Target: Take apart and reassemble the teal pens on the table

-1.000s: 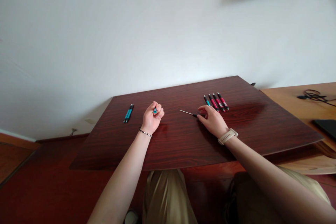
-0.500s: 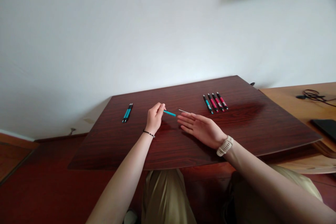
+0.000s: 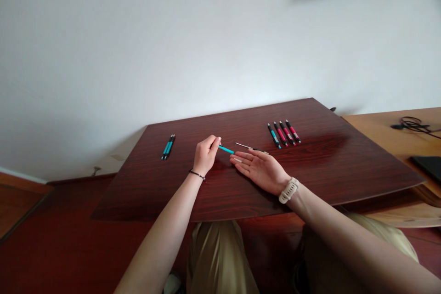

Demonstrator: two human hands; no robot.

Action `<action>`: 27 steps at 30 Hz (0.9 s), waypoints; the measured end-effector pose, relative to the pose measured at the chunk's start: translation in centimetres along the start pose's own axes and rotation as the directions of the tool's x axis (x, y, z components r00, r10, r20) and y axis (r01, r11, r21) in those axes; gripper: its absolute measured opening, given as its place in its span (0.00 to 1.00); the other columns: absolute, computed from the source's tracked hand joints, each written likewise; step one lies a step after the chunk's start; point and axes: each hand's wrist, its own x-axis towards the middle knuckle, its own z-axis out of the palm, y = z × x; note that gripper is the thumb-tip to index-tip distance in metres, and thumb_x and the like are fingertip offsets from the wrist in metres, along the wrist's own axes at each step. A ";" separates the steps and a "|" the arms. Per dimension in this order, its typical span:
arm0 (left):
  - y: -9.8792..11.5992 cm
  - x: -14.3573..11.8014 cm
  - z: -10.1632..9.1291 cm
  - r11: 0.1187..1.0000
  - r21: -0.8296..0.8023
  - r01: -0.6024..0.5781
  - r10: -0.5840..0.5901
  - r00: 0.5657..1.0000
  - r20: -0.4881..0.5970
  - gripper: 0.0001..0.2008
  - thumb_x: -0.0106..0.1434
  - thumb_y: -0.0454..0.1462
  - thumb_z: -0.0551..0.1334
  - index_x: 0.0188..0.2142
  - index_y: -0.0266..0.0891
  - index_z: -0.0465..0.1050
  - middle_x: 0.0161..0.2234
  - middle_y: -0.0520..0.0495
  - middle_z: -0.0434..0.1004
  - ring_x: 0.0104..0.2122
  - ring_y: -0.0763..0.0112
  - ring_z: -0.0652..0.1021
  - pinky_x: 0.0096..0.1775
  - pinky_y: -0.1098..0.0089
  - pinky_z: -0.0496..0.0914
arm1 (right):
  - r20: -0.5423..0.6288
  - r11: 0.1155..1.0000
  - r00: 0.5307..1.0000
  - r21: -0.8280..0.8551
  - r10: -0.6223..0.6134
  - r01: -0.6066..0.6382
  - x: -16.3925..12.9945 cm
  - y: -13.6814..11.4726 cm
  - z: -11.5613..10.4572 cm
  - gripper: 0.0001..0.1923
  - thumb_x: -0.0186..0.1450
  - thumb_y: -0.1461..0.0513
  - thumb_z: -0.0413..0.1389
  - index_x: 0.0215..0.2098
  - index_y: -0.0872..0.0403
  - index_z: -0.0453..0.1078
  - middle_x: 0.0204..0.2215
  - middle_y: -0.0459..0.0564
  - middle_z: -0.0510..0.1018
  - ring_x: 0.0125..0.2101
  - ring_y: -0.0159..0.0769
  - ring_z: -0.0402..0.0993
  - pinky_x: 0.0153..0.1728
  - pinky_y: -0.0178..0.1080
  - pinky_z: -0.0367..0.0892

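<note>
White wall; dark red tabletop point(image 3: 344, 170). Far left edge: two teal pens point(image 3: 168, 147). Centre: left hand point(image 3: 204, 158), grip pinching teal barrel point(image 3: 226, 149), likely light, stiff, slippery; right hand point(image 3: 261, 168) open, empty. Beyond it: thin refill point(image 3: 248, 147). Far right: four pens point(image 3: 283, 134).

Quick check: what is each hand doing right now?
Left hand: closed, pinching a teal pen barrel.
Right hand: open, palm up, holding nothing.

**Glossy wood, slick plastic**

Your left hand point(image 3: 205, 156) pinches a smooth teal plastic pen barrel point(image 3: 226, 149). The dark red wood-grain tabletop point(image 3: 330, 161) shines with a polished gloss. Beside it, a pale wooden desk point(image 3: 389, 135) looks matt; the thin refill point(image 3: 246, 147) glints like metal.
</note>
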 end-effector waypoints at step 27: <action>-5.0 1.1 -1.9 0.975 -0.103 0.197 -0.221 0.897 -0.383 0.09 0.73 0.44 0.63 0.44 0.41 0.74 0.37 0.48 0.81 0.35 0.67 0.84 0.39 0.68 0.76 | -0.026 0.996 0.996 0.033 -0.081 0.082 0.1 -0.8 -0.8 0.18 0.58 0.74 0.58 0.45 0.56 0.71 0.32 0.46 0.75 0.21 0.24 0.60 0.18 0.26 0.58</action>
